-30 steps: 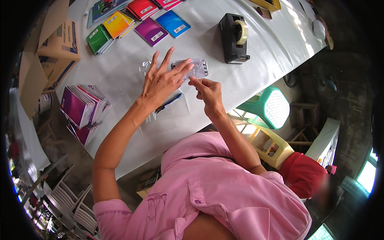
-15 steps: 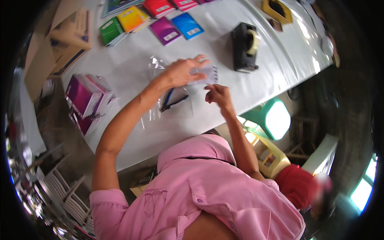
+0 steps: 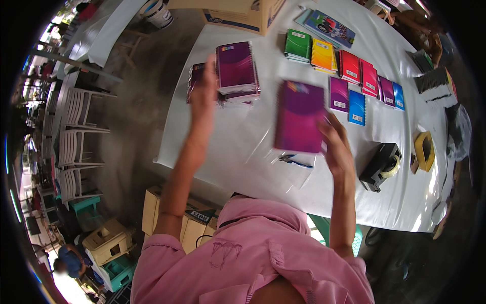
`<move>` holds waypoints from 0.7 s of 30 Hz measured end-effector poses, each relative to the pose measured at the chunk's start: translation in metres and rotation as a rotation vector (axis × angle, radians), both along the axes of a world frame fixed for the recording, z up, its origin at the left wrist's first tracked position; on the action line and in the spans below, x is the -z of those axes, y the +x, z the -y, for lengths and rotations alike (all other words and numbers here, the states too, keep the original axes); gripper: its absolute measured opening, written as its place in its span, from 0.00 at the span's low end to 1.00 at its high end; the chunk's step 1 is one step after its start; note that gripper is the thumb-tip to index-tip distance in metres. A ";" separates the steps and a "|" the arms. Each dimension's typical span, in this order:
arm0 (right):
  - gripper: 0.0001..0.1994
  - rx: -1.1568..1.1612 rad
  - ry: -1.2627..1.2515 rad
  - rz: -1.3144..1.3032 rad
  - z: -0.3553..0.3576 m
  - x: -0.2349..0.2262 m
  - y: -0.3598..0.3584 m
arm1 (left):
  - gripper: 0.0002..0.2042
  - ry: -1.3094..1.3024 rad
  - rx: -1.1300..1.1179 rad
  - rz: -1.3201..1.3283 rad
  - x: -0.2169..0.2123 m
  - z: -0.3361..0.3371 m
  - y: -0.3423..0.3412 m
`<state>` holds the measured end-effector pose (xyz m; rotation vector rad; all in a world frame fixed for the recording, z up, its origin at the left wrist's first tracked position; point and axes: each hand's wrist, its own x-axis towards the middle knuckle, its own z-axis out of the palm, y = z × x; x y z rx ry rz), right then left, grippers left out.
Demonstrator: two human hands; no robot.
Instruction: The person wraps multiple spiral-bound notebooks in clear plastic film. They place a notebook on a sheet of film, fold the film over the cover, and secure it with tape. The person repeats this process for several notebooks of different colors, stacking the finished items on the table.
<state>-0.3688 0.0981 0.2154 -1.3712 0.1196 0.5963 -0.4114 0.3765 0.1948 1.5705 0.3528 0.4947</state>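
Head view, right hand: the right hand (image 3: 336,147) holds a purple spiral notebook (image 3: 299,116) by its lower right corner. The fingers are closed on the cover and the book hangs flat above the bench.
Head view, left hand: the left hand (image 3: 204,93) is up beside the stack of purple notebooks (image 3: 237,71). It looks open with the fingers straight, and it holds nothing that I can see. It is a bit blurred.
Head view, bench: the white cloth-covered bench (image 3: 243,152) carries a blue pen in a clear plastic sleeve (image 3: 295,161) just under the held book.
Head view, other things: a black tape holder (image 3: 380,165) sits to the right, and a row of small bright notebooks (image 3: 349,76) lies farther back.
How to do it well: I think the book needs a firm pinch so it does not slip. Lower it flat and slowly, keep it off the pen, and keep the other hand from bumping the stack.
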 end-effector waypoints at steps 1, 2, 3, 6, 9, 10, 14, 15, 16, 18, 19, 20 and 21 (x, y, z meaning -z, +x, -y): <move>0.34 -0.179 0.077 0.085 -0.035 -0.004 0.012 | 0.36 -0.045 -0.073 -0.065 0.010 -0.034 -0.004; 0.37 -0.177 0.116 0.095 -0.074 0.010 0.019 | 0.39 -0.177 -0.132 -0.026 0.020 -0.064 -0.006; 0.38 -0.293 0.170 0.090 -0.117 -0.003 0.024 | 0.37 -0.424 0.008 0.014 0.017 -0.086 -0.017; 0.33 -0.321 0.182 0.178 -0.218 0.008 0.034 | 0.33 -0.755 0.046 0.037 0.017 -0.126 -0.024; 0.31 -0.413 0.175 0.281 -0.256 0.028 0.050 | 0.29 -0.689 0.009 -0.065 0.039 -0.153 -0.004; 0.30 -0.372 0.011 0.506 -0.255 0.027 0.043 | 0.28 -0.633 0.004 -0.111 0.051 -0.164 -0.002; 0.14 -0.183 -0.206 0.941 -0.194 0.024 0.004 | 0.27 0.496 0.075 -0.026 0.132 -0.209 -0.022; 0.08 -0.142 -0.187 0.884 -0.165 0.044 0.003 | 0.27 0.111 0.122 -0.087 0.122 -0.200 -0.006; 0.07 -0.081 -0.298 0.782 -0.133 0.064 -0.003 | 0.27 -0.264 0.160 -0.167 0.109 -0.191 0.005; 0.15 -0.071 -0.665 0.755 -0.066 0.111 -0.014 | 0.27 -0.161 0.252 -0.214 0.086 -0.173 0.015; 0.16 -0.083 -0.760 0.813 -0.040 0.127 -0.024 | 0.28 -0.100 0.282 -0.235 0.078 -0.168 0.015; 0.16 -0.200 -0.999 0.812 -0.018 0.143 -0.033 | 0.28 -0.076 0.246 -0.237 0.070 -0.162 0.013; 0.14 -0.286 -1.039 0.820 -0.007 0.146 -0.044 | 0.29 -0.051 0.207 -0.239 0.064 -0.155 0.011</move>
